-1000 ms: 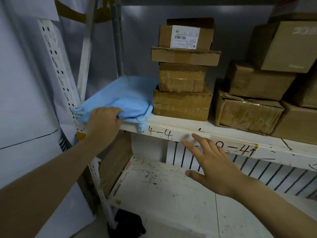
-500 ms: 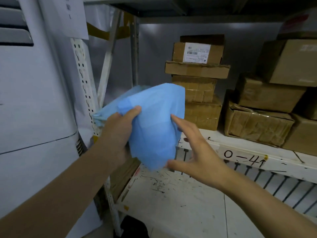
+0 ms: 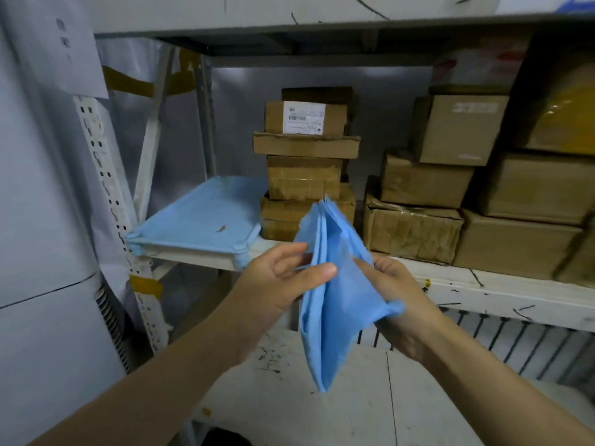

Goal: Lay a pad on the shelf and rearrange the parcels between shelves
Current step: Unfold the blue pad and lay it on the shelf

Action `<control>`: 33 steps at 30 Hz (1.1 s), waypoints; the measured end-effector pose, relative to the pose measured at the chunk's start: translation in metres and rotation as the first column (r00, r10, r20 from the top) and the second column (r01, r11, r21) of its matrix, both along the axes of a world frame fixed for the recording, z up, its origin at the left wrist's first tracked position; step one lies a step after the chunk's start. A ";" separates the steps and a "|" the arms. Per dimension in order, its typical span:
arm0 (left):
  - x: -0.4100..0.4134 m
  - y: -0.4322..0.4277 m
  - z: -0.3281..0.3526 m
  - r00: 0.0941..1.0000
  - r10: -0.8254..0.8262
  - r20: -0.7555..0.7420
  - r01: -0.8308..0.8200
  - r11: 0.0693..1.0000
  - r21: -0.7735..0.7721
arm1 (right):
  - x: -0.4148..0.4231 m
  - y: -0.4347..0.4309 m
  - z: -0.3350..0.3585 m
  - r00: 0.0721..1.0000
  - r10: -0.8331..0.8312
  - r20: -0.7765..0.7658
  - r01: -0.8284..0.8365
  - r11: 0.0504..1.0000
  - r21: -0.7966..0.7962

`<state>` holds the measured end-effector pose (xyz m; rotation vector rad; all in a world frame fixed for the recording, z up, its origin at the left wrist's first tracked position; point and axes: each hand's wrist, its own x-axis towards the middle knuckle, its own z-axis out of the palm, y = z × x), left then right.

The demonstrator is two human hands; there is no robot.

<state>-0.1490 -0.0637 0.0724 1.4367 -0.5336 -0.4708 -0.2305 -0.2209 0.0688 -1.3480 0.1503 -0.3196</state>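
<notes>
A folded blue pad (image 3: 331,304) hangs in the air in front of the white middle shelf (image 3: 502,291). My left hand (image 3: 280,281) pinches its left side and my right hand (image 3: 396,300) grips its right side, with a bunched corner sticking out. Another blue pad (image 3: 199,214) lies flat on the left end of that shelf. To its right stands a stack of brown parcels (image 3: 306,162), the top one bearing a white label. More brown parcels (image 3: 476,201) are piled further right on the same shelf.
The lower shelf (image 3: 322,397) is white and scuffed with black marks. A perforated white upright (image 3: 109,194) and a diagonal brace frame the left side. A white appliance (image 3: 38,220) stands at far left. The shelf above (image 3: 289,17) overhangs the parcels.
My left hand lifted a folded blue pad off the left end of the shelf and my right hand took its other side. It now hangs lower and further right, leaving one pad lying flat.
</notes>
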 end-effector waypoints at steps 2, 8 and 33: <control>-0.005 -0.007 -0.002 1.000 -0.006 0.010 0.006 1.000 0.013 | -0.008 -0.006 -0.001 1.000 -0.012 -0.025 0.013 0.999 0.036; -0.008 -0.025 -0.012 0.986 0.026 0.162 -0.044 0.993 0.107 | -0.026 -0.017 0.000 0.995 0.006 -0.099 0.008 0.990 0.140; 0.064 0.041 0.021 0.794 -0.098 0.600 -0.123 0.941 0.317 | -0.012 -0.019 0.000 0.993 -0.078 -0.088 0.037 0.915 -0.402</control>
